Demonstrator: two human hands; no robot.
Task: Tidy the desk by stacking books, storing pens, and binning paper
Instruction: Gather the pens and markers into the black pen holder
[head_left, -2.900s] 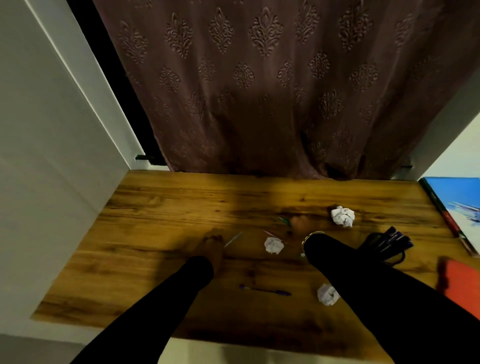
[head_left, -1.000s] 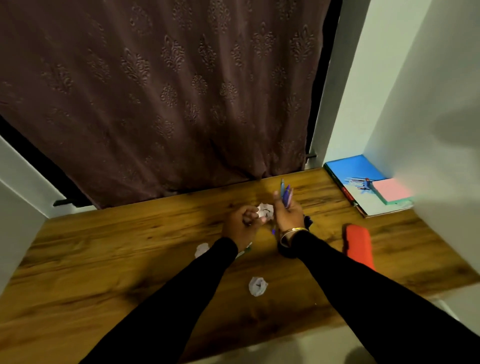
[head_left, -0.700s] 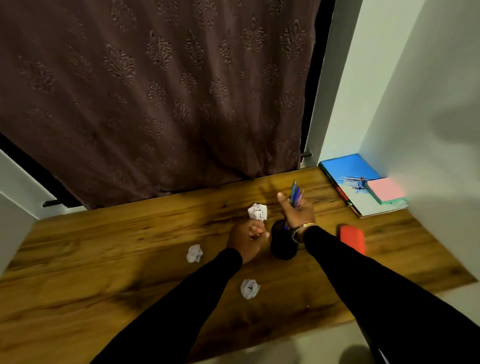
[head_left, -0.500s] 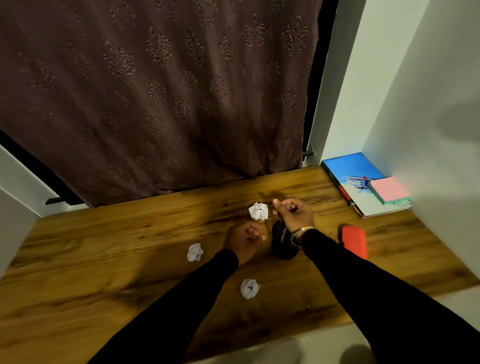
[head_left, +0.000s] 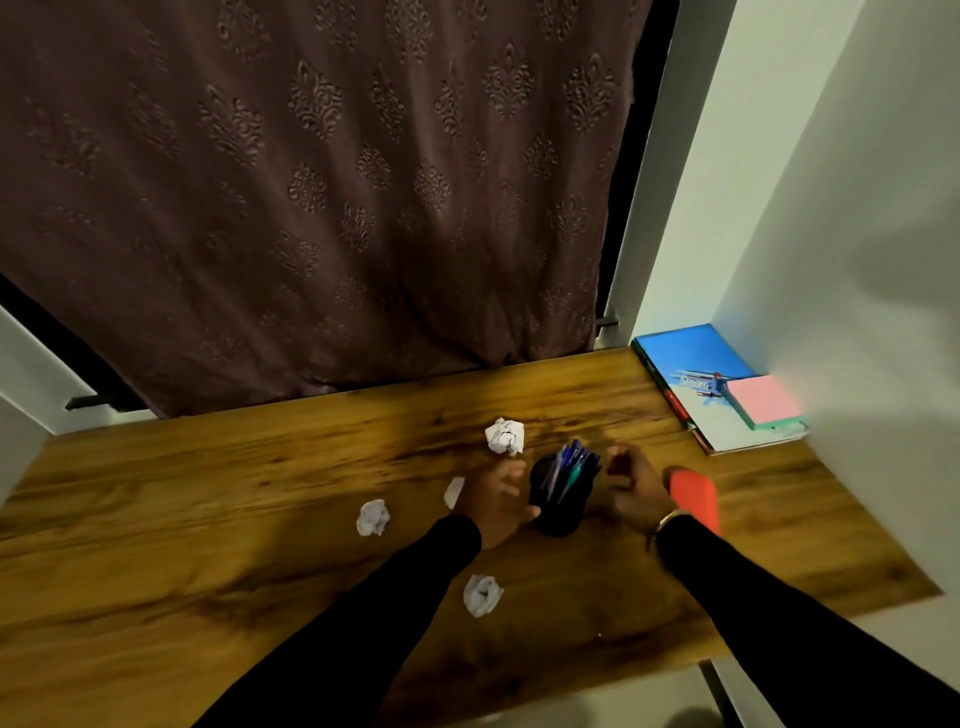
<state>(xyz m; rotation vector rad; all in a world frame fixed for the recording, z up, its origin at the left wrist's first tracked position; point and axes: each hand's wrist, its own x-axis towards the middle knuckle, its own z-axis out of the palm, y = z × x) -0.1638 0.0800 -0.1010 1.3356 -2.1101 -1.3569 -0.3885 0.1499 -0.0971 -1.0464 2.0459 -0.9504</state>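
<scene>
A black cup (head_left: 557, 512) stands on the wood desk (head_left: 208, 545), near the middle. It is full of pens (head_left: 569, 467). The pens are blue and green and they lean a bit to the right.

The left hand (head_left: 491, 501) is just to the left of the cup, right beside it. Its fingers are loosely spread and it holds nothing that can be seen. I cannot tell if it touches the cup.

The right hand (head_left: 631, 488) is just to the right of the cup. Its fingers are curled and apart, and it is blurry. It holds nothing. A gold bangle (head_left: 667, 519) sits on that wrist. Both arms wear black sleeves.

Four paper balls lie on the desk. One ball (head_left: 505, 435) is behind the cup, a little to the left. A small one (head_left: 453, 491) peeks out beside the left hand. Another (head_left: 373, 517) is further left. The last (head_left: 483, 594) is close to the front, by the left sleeve.

A red thing (head_left: 693, 496) lies just behind the right wrist, partly hidden.

In the far right corner lies a blue book (head_left: 696, 358) on top of other books. A pink pad (head_left: 763, 400) rests on it.

A brown curtain (head_left: 311, 182) hangs behind the desk. A white wall (head_left: 857, 260) stands on the right.
</scene>
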